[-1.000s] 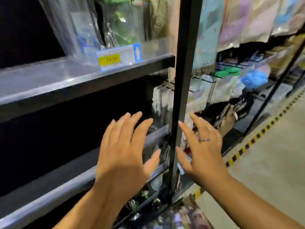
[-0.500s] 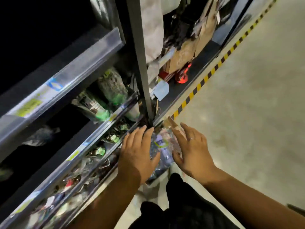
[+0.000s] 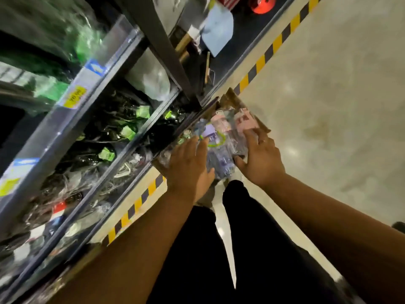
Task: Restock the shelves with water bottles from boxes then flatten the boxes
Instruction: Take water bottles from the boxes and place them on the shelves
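We look down on a pale, glossy floor (image 3: 328, 95) with a yellow-and-black striped line (image 3: 260, 62) running along the foot of the shelves (image 3: 54, 127). An open cardboard box (image 3: 232, 99) of plastic-wrapped water bottles (image 3: 219, 150) sits on the floor just beside them. The lower shelves hold dark packaged goods with green tags (image 3: 128, 132). A yellow price label (image 3: 75, 96) sits on a shelf edge.

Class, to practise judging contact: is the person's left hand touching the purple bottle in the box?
Touching. The head view shows the left hand lying against the purple bottle, with the thumb on its wrapped side and no gap visible between them.
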